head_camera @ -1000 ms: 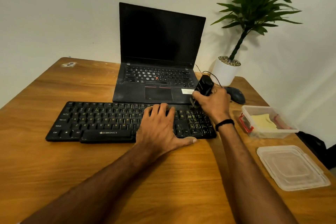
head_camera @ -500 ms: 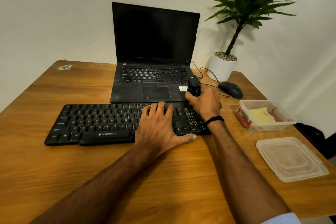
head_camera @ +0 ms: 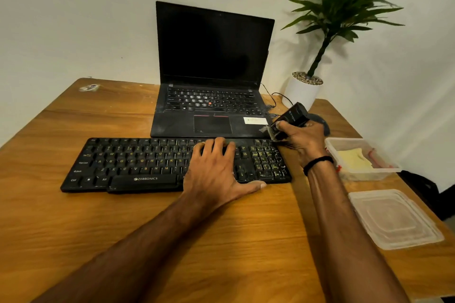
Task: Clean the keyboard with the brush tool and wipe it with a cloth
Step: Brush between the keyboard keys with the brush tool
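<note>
A black keyboard [head_camera: 138, 162] lies across the wooden table [head_camera: 123, 229] in front of a laptop. My left hand [head_camera: 216, 167] rests flat on its right-middle keys, fingers straight and thumb at the front edge. My right hand [head_camera: 301, 141] grips a black brush tool [head_camera: 291, 118] at the keyboard's far right corner, bristles pointing down beside the number pad. A pale yellow cloth [head_camera: 354, 158] lies in an open clear plastic box [head_camera: 369, 173] to the right.
An open black laptop [head_camera: 211, 96] stands behind the keyboard. A potted plant [head_camera: 305, 88] sits at the back right, with a dark mouse [head_camera: 322, 122] behind my right hand. The box's clear lid [head_camera: 394, 219] lies near the table's right edge.
My right hand with the brush has shifted right, from the top edge of the number pad to the keyboard's far right corner. My left hand stays on the keys.
</note>
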{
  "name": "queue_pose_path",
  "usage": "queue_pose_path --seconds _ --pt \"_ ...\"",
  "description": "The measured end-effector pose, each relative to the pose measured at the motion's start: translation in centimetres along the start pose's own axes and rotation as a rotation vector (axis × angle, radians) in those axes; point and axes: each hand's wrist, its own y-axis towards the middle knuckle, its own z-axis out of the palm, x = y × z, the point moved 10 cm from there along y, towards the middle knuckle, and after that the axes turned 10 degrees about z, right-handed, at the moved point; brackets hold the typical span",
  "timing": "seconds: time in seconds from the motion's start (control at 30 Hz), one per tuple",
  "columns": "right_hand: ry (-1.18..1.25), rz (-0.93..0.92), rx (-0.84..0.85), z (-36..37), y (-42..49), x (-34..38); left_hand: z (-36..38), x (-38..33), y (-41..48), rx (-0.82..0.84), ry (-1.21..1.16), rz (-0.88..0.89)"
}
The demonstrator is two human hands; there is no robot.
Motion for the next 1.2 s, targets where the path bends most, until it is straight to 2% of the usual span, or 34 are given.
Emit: queue_pose_path --seconds 0.17,0.37,0.83,0.9,1.0,1.03,1.17,1.2 --pt "0.072 0.054 0.015 0.0 0.4 -0.8 -0.1 0.0 0.0 -0.008 -0.005 0.0" --pt "-0.055 0.013 -0.084 -0.6 0.7 -0.8 0.0 0.0 0.0 -0.003 -0.009 0.0" --pt "-0.173 -0.057 -0.138 -0.1 -0.3 0.1 0.0 0.0 0.0 -0.021 -0.019 -0.005" --pt "-0.182 -0.046 -0.075 1.0 -0.5 -0.1 0.1 0.0 0.0 -0.014 -0.011 -0.006" --pt "-0.08 0.029 0.138 3.7 -1.0 -1.3 0.0 0.0 0.0 -0.025 -0.012 -0.003" --pt "-0.097 0.028 0.135 3.9 -1.0 -1.5 -0.1 0.0 0.0 -0.031 -0.011 -0.002" --pt "-0.388 -0.113 -0.175 1.2 -0.8 0.7 -0.1 0.0 0.0 -0.027 -0.002 -0.007" --pt "-0.416 -0.133 -0.184 0.9 -1.0 1.0 -0.1 0.0 0.0 -0.028 -0.002 -0.008"
